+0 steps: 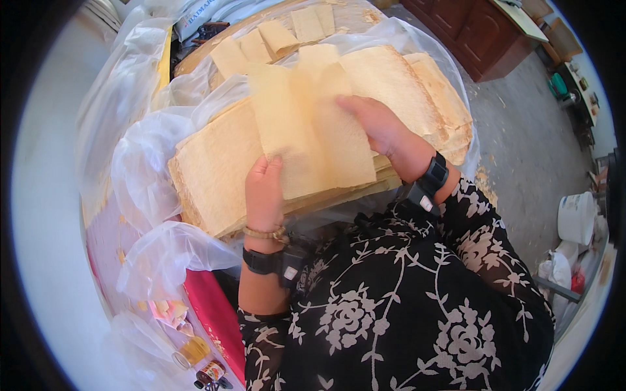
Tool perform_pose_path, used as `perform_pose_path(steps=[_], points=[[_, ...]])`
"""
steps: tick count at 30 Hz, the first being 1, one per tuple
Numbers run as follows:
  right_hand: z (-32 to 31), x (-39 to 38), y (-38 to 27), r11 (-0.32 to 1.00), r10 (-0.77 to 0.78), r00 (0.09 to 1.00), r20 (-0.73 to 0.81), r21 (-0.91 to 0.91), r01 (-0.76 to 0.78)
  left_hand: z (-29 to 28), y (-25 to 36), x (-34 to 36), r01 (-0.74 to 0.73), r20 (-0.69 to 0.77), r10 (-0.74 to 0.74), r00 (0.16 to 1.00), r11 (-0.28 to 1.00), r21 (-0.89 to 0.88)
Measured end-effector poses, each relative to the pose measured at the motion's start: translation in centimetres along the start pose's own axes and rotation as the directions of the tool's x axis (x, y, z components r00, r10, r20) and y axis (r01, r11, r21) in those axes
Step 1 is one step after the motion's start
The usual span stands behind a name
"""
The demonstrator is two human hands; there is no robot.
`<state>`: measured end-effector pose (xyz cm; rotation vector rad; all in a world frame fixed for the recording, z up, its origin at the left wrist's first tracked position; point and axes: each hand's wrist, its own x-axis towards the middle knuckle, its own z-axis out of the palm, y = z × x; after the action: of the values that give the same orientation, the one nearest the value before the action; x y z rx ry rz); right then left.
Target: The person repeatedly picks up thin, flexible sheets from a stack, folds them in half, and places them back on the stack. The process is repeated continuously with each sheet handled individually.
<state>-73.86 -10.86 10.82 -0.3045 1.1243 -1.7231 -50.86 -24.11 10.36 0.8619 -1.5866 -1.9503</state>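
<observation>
My left hand (264,194) grips the lower edge of a thin pale-yellow sheet (306,124) held up over a thick stack of similar tan sheets (215,169). My right hand (385,130) presses on the same sheet's right side, fingers curled over it. The stack rests on clear plastic wrap (140,163). A second stack of tan sheets (417,91) lies to the right, under my right hand. Both wrists carry black bands.
Several smaller cut sheets (274,39) lie in a row on a board at the back. A red cloth (218,313) and small jars (192,352) sit at the lower left. A wooden cabinet (476,32) stands at the upper right, a white bucket (577,218) at the right.
</observation>
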Motion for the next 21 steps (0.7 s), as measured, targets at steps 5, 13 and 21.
perform_pose_path(steps=[5,13,21], points=[[-1.7,1.3,-0.6,1.000,0.018,0.994,-0.112,0.026,-0.015,-2.0,-1.4,1.0,0.009,-0.052,-0.009,0.999,1.000,-0.010],[-3.1,2.0,-0.5,0.945,-0.064,0.989,-0.136,-0.328,0.016,-1.9,-2.5,2.8,-0.036,-0.034,0.079,0.996,0.742,0.669],[0.0,-3.1,-1.0,0.994,-0.089,0.995,-0.033,-0.061,0.087,2.1,1.4,-1.9,-0.340,0.090,0.502,0.860,0.432,0.835]])
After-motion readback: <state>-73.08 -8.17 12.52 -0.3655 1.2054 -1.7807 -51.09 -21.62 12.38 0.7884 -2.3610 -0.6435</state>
